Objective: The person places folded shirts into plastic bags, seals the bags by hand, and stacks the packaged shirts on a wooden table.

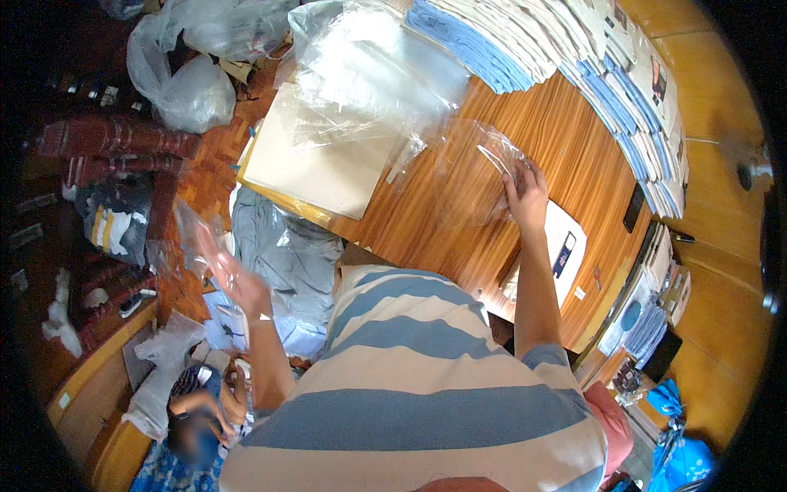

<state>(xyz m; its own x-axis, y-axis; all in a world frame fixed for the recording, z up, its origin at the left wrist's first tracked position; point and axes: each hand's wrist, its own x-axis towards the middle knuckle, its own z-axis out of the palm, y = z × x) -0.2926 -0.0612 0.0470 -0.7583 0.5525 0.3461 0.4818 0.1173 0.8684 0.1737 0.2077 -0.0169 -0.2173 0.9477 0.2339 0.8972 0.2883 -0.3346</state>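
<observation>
My right hand (526,195) reaches out over the wooden table (459,221) and grips the edge of a clear plastic bag (475,176) lying on it. My left hand (239,283) is stretched out to the left, off the table, holding a crumpled clear plastic bag (193,238) above the floor. A heap of clear plastic bags (369,74) lies on a beige sheet of cardboard (324,160) at the table's far left. My striped blue and cream shirt fills the lower middle.
Stacks of folded blue and white garments (574,57) line the table's far and right side. A white paper (566,238) lies by my right hand. Grey cloth (283,250) and filled plastic bags (184,82) lie on the floor at left. Another person (201,410) sits low at lower left.
</observation>
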